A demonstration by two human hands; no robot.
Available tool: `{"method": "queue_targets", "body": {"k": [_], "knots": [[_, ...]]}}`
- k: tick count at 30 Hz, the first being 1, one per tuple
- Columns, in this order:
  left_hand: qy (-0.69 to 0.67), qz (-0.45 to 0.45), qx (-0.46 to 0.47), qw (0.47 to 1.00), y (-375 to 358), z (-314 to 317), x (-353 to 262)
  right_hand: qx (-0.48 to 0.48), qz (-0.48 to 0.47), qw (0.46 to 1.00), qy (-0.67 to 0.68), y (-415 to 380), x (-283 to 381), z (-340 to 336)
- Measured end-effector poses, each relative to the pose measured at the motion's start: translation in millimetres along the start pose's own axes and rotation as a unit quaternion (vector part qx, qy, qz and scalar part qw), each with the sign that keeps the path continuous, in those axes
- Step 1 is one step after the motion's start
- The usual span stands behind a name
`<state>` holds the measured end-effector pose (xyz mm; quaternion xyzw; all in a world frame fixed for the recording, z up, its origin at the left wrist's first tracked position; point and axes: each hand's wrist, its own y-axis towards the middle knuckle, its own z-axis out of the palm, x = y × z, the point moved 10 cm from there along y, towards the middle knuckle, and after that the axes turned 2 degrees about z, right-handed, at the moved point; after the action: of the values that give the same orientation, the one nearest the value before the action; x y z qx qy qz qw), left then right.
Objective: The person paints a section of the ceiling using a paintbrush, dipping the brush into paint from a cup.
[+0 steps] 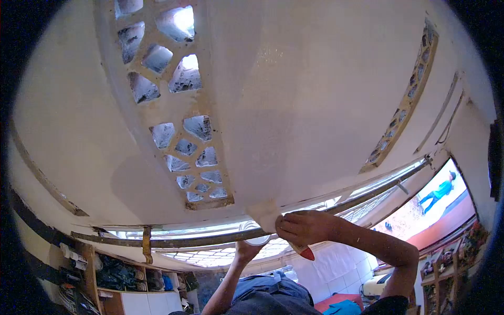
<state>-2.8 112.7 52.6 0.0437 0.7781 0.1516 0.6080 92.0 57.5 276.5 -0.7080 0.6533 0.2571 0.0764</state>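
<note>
R hand [303,227] clamped on a scraper [273,219], red handle tip poking out below the fist, blade flat vs the wall [315,105], just right of the vent block [181,131]. L hand [247,251] grips a tub [256,237] just under the blade; tub mostly hidden, contents can't tell.

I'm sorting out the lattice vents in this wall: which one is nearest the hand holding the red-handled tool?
The wide central lattice vent; its lower end sits just left of the right hand. The narrow vent runs farther off, upper right.
</note>
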Motion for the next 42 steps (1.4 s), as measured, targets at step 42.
{"method": "queue_targets", "body": {"k": [42], "knots": [[0.028,0.094,-0.005,0.995,6,1,-12,0.015,0.289,0.887,-0.359,94,-137,-220]]}}
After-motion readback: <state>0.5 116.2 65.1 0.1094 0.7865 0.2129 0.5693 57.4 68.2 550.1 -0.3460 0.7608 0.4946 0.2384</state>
